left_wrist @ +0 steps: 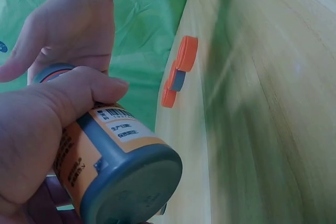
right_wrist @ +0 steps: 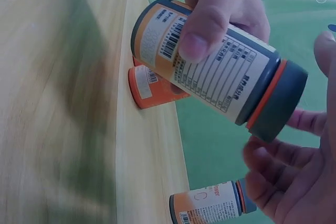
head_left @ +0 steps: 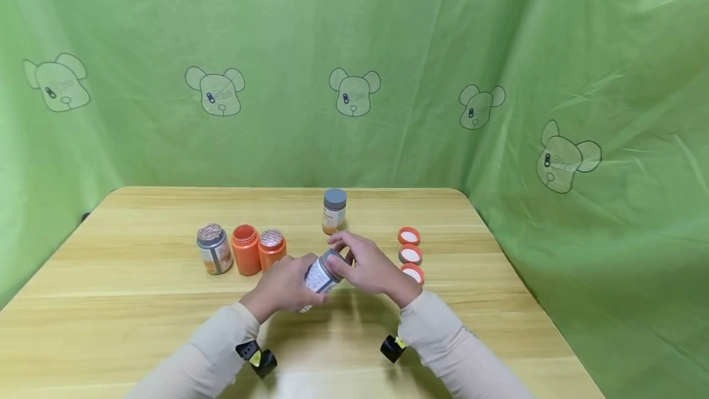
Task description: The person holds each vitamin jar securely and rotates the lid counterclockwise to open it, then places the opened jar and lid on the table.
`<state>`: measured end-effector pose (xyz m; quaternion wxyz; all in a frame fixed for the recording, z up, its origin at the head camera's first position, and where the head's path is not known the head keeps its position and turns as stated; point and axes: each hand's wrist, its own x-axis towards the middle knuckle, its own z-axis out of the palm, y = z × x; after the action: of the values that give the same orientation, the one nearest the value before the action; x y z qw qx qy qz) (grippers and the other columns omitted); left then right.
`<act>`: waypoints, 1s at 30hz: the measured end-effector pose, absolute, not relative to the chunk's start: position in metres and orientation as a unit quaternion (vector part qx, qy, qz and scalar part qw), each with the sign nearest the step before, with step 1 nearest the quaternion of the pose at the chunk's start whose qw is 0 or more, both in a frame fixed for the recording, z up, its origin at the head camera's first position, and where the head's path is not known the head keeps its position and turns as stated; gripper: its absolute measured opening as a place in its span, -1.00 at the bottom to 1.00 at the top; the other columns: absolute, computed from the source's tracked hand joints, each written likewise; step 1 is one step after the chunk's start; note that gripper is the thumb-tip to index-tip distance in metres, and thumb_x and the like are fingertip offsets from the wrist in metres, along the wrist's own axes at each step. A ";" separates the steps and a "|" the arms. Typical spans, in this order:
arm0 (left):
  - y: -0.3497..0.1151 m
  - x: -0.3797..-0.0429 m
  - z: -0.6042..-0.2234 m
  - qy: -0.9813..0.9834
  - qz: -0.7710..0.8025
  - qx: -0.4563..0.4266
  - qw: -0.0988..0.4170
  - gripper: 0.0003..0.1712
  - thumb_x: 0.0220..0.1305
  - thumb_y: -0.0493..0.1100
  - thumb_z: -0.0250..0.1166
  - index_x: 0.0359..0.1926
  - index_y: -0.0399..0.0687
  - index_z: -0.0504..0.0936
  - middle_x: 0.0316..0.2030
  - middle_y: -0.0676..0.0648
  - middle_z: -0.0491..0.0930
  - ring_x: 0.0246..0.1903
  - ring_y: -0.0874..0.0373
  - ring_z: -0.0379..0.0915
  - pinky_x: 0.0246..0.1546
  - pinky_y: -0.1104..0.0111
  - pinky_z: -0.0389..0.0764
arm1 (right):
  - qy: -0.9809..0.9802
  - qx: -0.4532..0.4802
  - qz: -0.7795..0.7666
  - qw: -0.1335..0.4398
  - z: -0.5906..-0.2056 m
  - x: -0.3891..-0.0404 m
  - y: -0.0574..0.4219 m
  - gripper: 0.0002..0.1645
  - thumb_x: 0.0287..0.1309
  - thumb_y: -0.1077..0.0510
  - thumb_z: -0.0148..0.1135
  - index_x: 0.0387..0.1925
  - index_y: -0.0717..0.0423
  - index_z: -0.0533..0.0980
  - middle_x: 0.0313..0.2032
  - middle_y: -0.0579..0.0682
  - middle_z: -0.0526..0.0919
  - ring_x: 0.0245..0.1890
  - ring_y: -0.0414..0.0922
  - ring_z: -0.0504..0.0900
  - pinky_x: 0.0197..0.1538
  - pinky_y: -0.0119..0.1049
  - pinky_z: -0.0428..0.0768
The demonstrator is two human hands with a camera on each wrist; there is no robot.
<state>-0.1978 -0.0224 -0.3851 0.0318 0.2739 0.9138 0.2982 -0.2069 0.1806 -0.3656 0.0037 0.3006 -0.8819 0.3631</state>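
Note:
My left hand [head_left: 282, 288] grips a grey-and-orange labelled bottle [head_left: 320, 276] tilted above the wooden table [head_left: 138, 300]. The left wrist view looks at the bottle's grey base [left_wrist: 121, 161], with my left thumb [left_wrist: 68, 103] lying across the label. In the right wrist view the bottle [right_wrist: 210, 66] carries a grey cap with an orange ring [right_wrist: 278, 100]. My right hand [head_left: 368, 266] is at the cap end. Its fingers [right_wrist: 283, 177] curve loosely around the cap with a gap showing.
A grey-capped bottle [head_left: 335, 210] stands behind the hands. To the left stand a foil-sealed grey bottle [head_left: 213, 249], an open orange bottle [head_left: 246, 250] and a foil-sealed orange one [head_left: 272, 247]. Three loose caps [head_left: 410, 254] lie in a row on the right.

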 end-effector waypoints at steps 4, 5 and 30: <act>-0.022 -0.198 -0.385 0.914 0.299 0.274 0.032 -0.47 -0.08 0.05 0.52 -0.14 -0.11 0.55 -0.45 0.04 0.57 -0.50 0.22 0.47 -0.50 0.33 0.51 | -0.887 0.287 0.361 0.004 -0.367 -0.207 0.180 -0.60 0.36 -0.06 0.09 0.05 0.12 0.43 -0.28 -0.05 0.57 -0.47 -0.16 0.51 -0.40 -0.30 0.52; -0.022 -0.198 -0.385 0.914 0.298 0.274 0.032 -0.47 -0.08 0.05 0.52 -0.14 -0.10 0.55 -0.45 0.04 0.57 -0.50 0.22 0.47 -0.50 0.34 0.51 | -0.887 0.286 0.363 0.005 -0.367 -0.207 0.180 -0.62 0.35 -0.05 0.11 0.04 0.11 0.44 -0.29 -0.07 0.56 -0.48 -0.17 0.50 -0.42 -0.30 0.51; -0.020 -0.195 -0.386 0.918 0.281 0.279 0.007 -0.45 -0.17 0.06 0.54 -0.19 -0.11 0.55 -0.50 0.05 0.54 -0.56 0.22 0.44 -0.57 0.36 0.48 | -0.878 0.321 0.355 -0.022 -0.366 -0.204 0.183 -0.62 0.42 -0.04 0.01 0.05 0.16 0.43 -0.20 0.00 0.57 -0.32 -0.11 0.55 -0.28 -0.29 0.55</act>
<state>-0.1953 -0.0199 -0.3859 0.0066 0.2786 0.9185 0.2806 -0.2041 0.1830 -0.3659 -0.0217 0.3211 -0.8777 0.3550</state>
